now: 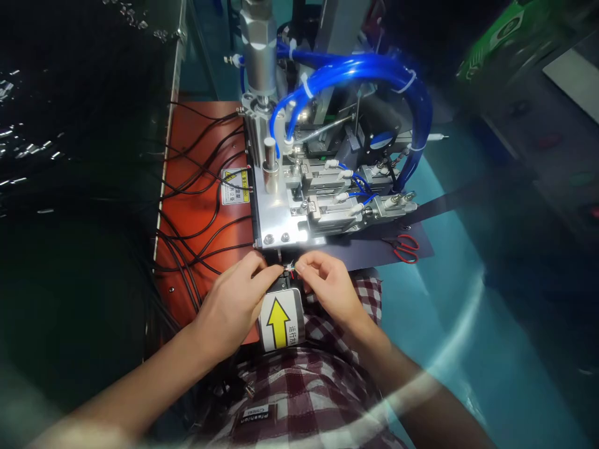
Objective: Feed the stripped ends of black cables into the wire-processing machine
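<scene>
My left hand [236,299] is closed, its thumb and forefinger pinched at one end of a small shiny piece [289,267] with a bit of red at its side. From the other side, the closed fingertips of my right hand [330,284] pinch the same piece; its exact kind is too small to make out. Both hands meet just in front of a metal machine [281,224], above a dark track. Below them is a white plate [267,327] with a yellow arrow.
Thick blue air hoses [355,67] arch over the machine's cylinders [332,212]. Black cables [206,149] cross an orange-red surface [187,199] on the left. Red-handled snips [406,248] lie on the dark board [374,252] to the right. A green object [505,34] stands at upper right.
</scene>
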A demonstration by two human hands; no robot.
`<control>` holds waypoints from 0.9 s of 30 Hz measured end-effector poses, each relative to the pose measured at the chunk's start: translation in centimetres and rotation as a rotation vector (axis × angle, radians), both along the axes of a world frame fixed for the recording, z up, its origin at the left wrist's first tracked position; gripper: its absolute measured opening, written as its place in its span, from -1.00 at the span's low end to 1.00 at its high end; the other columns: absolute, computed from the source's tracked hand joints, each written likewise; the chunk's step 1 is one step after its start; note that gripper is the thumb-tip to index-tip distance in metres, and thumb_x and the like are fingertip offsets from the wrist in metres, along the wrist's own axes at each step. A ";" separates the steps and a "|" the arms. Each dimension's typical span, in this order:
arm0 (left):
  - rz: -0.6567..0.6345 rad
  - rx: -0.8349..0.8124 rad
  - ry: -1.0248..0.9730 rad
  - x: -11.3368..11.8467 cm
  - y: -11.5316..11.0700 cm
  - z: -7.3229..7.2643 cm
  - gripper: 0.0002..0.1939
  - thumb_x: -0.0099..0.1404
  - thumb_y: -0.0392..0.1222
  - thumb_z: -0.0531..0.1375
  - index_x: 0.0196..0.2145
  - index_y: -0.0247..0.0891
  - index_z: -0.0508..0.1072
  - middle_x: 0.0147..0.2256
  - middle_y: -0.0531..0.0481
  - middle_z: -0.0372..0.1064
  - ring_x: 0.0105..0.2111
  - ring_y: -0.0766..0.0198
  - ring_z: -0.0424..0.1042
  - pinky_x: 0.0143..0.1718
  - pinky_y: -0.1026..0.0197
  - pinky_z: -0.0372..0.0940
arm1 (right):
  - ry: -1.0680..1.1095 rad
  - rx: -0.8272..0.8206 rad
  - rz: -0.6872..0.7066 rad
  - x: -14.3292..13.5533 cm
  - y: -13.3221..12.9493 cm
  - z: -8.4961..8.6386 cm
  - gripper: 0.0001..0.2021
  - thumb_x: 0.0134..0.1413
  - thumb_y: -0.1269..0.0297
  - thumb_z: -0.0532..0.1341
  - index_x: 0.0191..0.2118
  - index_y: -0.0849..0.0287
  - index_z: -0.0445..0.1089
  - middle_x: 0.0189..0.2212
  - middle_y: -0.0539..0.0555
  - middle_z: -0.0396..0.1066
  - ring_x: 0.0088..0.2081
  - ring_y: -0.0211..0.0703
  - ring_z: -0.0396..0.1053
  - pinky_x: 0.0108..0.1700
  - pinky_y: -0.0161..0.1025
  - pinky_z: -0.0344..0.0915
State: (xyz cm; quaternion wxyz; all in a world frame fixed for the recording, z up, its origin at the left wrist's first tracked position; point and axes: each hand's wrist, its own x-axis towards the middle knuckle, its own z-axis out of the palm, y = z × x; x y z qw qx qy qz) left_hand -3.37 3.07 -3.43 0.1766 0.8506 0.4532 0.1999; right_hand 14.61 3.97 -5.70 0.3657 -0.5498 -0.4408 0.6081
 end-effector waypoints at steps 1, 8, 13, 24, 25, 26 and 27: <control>-0.002 -0.010 -0.007 0.0 0.0 0.0 -0.75 0.33 -0.38 -0.01 -0.14 -0.31 0.42 -0.33 -0.07 0.27 -0.36 0.22 0.35 -0.37 0.24 0.29 | 0.001 -0.007 0.001 0.0 0.1 0.0 -0.82 0.01 0.22 0.20 -0.47 0.22 0.28 -0.59 -0.07 0.19 -0.58 -0.33 0.10 -0.54 -0.33 0.04; -0.024 -0.043 -0.031 0.1 0.1 0.0 -0.74 0.35 -0.37 -0.03 -0.12 -0.33 0.41 -0.27 -0.10 0.30 -0.32 0.24 0.37 -0.34 0.26 0.31 | 0.031 -0.027 0.001 0.1 0.3 0.2 -0.81 -0.01 0.21 0.22 -0.49 0.21 0.29 -0.59 -0.07 0.20 -0.57 -0.31 0.13 -0.52 -0.33 0.08; -0.038 -0.010 0.022 0.0 0.0 0.0 -0.69 0.36 -0.35 -0.06 -0.08 -0.31 0.41 -0.32 -0.08 0.28 -0.37 0.24 0.35 -0.38 0.25 0.31 | 0.033 -0.035 -0.003 0.0 0.3 0.0 -0.81 -0.02 0.19 0.22 -0.49 0.19 0.30 -0.58 -0.06 0.23 -0.57 -0.30 0.14 -0.53 -0.32 0.10; -0.031 0.060 0.147 0.3 -0.1 -0.2 -0.68 0.34 -0.38 -0.06 -0.08 -0.33 0.42 -0.34 -0.09 0.24 -0.40 0.20 0.32 -0.43 0.22 0.29 | 0.026 -0.031 -0.015 0.0 0.2 0.0 -0.83 -0.02 0.22 0.22 -0.48 0.20 0.30 -0.55 -0.04 0.26 -0.56 -0.30 0.20 -0.50 -0.31 0.18; -0.034 0.073 0.148 0.3 -0.1 -0.2 -0.68 0.35 -0.37 -0.07 -0.08 -0.34 0.42 -0.35 -0.10 0.25 -0.41 0.21 0.32 -0.44 0.22 0.29 | 0.028 -0.029 -0.018 -0.1 0.2 -0.1 -0.83 -0.02 0.22 0.22 -0.48 0.20 0.30 -0.55 -0.04 0.26 -0.56 -0.29 0.21 -0.49 -0.30 0.18; -0.035 0.087 0.149 0.4 0.0 -0.2 -0.67 0.36 -0.36 -0.08 -0.08 -0.35 0.42 -0.35 -0.10 0.25 -0.41 0.21 0.32 -0.44 0.23 0.29 | 0.028 -0.026 -0.022 -0.1 0.2 -0.1 -0.83 -0.02 0.21 0.22 -0.47 0.20 0.30 -0.56 -0.05 0.26 -0.56 -0.29 0.21 -0.49 -0.30 0.18; -0.037 0.098 0.151 0.4 0.0 -0.2 -0.67 0.36 -0.35 -0.08 -0.08 -0.36 0.42 -0.36 -0.10 0.26 -0.42 0.22 0.32 -0.44 0.23 0.29 | 0.026 -0.022 -0.024 -0.1 0.2 -0.2 -0.83 -0.01 0.21 0.22 -0.47 0.20 0.30 -0.56 -0.05 0.26 -0.56 -0.29 0.21 -0.49 -0.30 0.18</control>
